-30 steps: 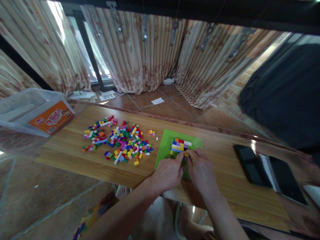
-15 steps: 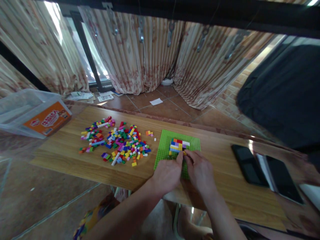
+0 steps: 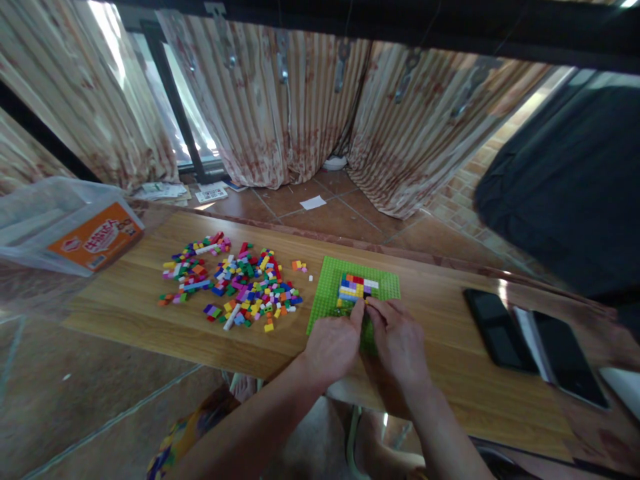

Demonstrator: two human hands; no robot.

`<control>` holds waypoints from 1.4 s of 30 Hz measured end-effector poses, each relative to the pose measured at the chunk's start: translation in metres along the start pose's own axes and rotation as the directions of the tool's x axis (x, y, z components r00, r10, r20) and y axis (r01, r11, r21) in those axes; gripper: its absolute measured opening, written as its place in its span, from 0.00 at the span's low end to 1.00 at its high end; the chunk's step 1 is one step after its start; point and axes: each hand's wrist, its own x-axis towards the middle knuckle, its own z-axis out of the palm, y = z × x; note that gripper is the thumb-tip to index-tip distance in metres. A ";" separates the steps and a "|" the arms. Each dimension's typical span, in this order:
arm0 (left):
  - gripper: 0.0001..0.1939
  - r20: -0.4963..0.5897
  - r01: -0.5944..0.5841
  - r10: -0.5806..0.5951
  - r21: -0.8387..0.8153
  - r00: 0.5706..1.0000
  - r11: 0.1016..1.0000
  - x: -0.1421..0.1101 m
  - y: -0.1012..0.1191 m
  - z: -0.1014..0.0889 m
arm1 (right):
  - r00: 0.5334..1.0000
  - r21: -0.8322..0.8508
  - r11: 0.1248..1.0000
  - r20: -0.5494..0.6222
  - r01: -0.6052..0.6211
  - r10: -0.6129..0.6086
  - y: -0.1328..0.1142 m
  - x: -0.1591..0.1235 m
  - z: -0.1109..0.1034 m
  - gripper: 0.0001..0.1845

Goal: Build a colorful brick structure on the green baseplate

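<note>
A green studded baseplate (image 3: 325,290) lies on the wooden table. A patchwork of coloured building bricks (image 3: 356,285) is built up on its middle. My left hand (image 3: 334,343) comes over the plate's near part, its fingers closed and the tips at the near edge of the patchwork. Whatever sits under those tips is hidden. Beside it, my right hand (image 3: 400,335) pinches at the near right corner of the patchwork, where a small yellowish brick (image 3: 368,301) shows at the fingertips. The two hands nearly touch.
Left of the plate spreads a pile of loose bricks (image 3: 250,283). A clear plastic box (image 3: 35,213) with an orange label stands at the far left. Two dark phone-like devices (image 3: 500,330) lie on the right, with a white item between them. Striped curtains (image 3: 300,113) hang behind.
Both hands have shifted very slightly over the near side of the patchwork. A dark brick at its right side now shows a little more. The loose pile looks the same.
</note>
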 end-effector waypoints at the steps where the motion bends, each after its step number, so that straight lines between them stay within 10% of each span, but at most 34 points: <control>1: 0.29 -0.013 0.004 -0.005 -0.019 1.000 1.000 0.000 -0.002 0.001 | 1.000 0.032 0.999 -0.019 -0.008 0.009 0.000 0.001 0.000 0.18; 27: 0.25 -0.111 0.153 -0.188 -0.266 0.976 0.952 -0.004 -0.013 -0.003 | 0.999 -0.205 0.978 -0.039 -0.023 0.015 -0.013 -0.001 0.009 0.13; 34: 0.13 -0.067 0.187 -0.308 -0.667 0.949 0.721 -0.003 -0.014 0.003 | 0.998 0.034 0.997 -0.022 -0.063 0.064 -0.015 -0.007 0.008 0.16; 42: 0.17 -0.116 0.212 -0.336 -0.579 0.935 0.787 -0.004 -0.020 -0.005 | 0.926 0.290 0.883 0.035 -0.369 0.376 -0.004 0.003 -0.013 0.21</control>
